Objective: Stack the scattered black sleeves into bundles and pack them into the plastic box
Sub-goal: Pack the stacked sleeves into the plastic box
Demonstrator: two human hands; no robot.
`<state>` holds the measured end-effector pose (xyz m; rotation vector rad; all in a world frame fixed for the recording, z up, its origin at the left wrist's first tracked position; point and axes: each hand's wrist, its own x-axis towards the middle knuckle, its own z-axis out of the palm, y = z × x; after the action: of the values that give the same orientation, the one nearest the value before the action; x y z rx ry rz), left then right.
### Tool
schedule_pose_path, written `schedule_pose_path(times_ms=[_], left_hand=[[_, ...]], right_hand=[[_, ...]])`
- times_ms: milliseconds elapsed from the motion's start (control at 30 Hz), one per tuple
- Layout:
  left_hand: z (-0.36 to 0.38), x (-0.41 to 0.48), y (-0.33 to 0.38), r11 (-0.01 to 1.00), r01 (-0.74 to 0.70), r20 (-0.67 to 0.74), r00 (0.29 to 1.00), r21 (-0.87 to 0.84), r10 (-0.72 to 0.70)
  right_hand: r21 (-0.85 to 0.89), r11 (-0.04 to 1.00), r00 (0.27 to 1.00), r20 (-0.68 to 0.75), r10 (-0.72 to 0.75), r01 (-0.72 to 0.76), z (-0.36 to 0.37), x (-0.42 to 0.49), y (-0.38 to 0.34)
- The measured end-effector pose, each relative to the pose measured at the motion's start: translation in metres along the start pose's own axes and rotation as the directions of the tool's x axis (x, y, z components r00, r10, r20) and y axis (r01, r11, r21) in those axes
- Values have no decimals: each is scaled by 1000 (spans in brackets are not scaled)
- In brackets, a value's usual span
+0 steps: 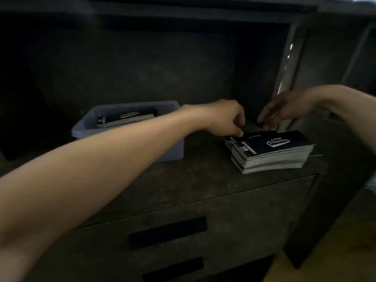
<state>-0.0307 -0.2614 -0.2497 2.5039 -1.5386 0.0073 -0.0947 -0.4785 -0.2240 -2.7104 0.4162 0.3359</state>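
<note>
A thick stack of black sleeves (272, 151) with white lettering lies on the dark worktop at the right. My left hand (225, 119) reaches across to the stack's far left corner, fingers curled, its fingertips pinching the edge of the top sleeves. My right hand (284, 110) hovers just behind the stack with fingers spread and relaxed, holding nothing. The grey-blue plastic box (171, 147) stands to the left of the stack. Inside it lies a bundle of black sleeves (126, 118). My left forearm crosses in front of the box and hides part of its front rim.
The worktop (203, 180) sits inside a dark recess with a back wall close behind the box. Below its front edge are two drawers with slot handles (167, 233). A metal upright (289, 64) borders the recess on the right. A light floor (335, 251) shows at lower right.
</note>
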Motion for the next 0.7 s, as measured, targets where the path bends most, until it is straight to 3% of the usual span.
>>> schedule_pose_path(times_ms=[167,300,567,700], left_hand=[[17,29,3,952,220,267,950,-213,-160],[21,37,2,907,262,314,937,-331,-156],[16,41,-17,901,336,296,921,-273,-254],[22,44,-18,941,298,282,928,-161,-245]], right_hand=[[115,993,996,86,7,-17,12,13,14],[117,993,996,88,18,-28,14,19,10],[237,971,999,-34,-15,22,26,34,-1],[205,976,994,71,-89,73,25,32,1]])
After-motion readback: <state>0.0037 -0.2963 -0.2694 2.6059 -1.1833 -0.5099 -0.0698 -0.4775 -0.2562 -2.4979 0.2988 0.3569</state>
